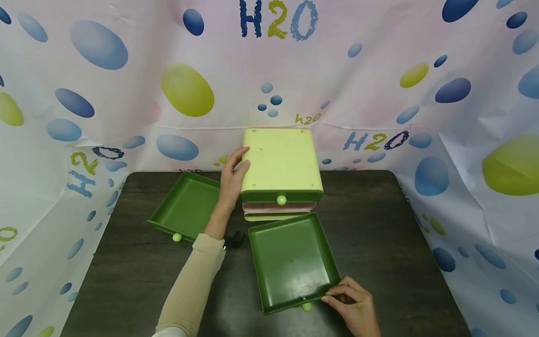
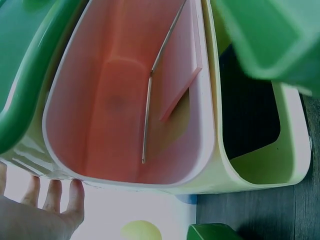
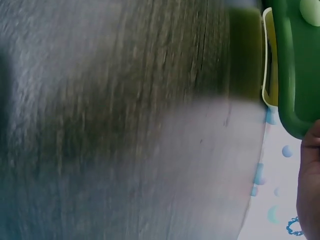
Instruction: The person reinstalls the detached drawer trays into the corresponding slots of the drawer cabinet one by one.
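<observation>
My left hand (image 1: 232, 177) rests against the left side of a small drawer cabinet (image 1: 280, 159) with a pale yellow top. Its fingers (image 2: 76, 197) lie along the side wall in the left wrist view. A green drawer with a round knob (image 1: 281, 200) fills the cabinet's top slot. Below it gape a pink compartment (image 2: 117, 125), with a thin rod-like piece inside, and a pale green slot (image 2: 295, 135). My right hand (image 1: 353, 302) pinches the front right corner of a pulled-out green drawer (image 1: 290, 262), whose back edge overlaps the cabinet's foot in the head view.
A second green drawer (image 1: 189, 206) lies left of the cabinet, partly behind my left forearm. A small black object (image 1: 235, 239) sits beside that forearm. All stand on a dark wooden table (image 1: 379, 243), with a printed sheet (image 1: 362, 103) behind and along the sides.
</observation>
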Demonstrator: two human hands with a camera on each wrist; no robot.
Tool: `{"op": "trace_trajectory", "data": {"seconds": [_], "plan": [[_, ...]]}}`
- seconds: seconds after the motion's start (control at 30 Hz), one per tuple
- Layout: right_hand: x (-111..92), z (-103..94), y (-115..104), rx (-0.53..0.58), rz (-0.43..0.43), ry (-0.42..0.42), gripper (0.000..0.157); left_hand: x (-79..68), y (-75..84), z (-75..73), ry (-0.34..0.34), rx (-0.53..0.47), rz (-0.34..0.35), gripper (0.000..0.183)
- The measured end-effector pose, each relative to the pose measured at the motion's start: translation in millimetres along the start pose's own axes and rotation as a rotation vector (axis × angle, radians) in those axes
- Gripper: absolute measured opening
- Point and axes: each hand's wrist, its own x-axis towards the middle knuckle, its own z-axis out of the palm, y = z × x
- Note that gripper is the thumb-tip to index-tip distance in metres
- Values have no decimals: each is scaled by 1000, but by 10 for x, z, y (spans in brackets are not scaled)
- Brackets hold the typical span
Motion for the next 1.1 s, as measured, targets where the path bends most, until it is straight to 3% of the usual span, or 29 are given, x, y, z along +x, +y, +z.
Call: {"op": "trace_trajectory", "data": {"seconds": [0.17,0.43,0.57,0.8,1.1], "plan": [[71,10,-260,16,54,5,15,5,0,3,-6,-13,-14,38],[76,29,-335,30,125,44,13,0,3,4,0,-1,-13,38],[81,54,-346,18,58,89,16,-3,5,-7,0,-2,-4,38],[112,62,-325,52,-153,124,24,1,-1,-12,-3,2,7,38],[159,85,-365,115,-190,126,27,5,2,-17,-7,-5,-9,38]]}}
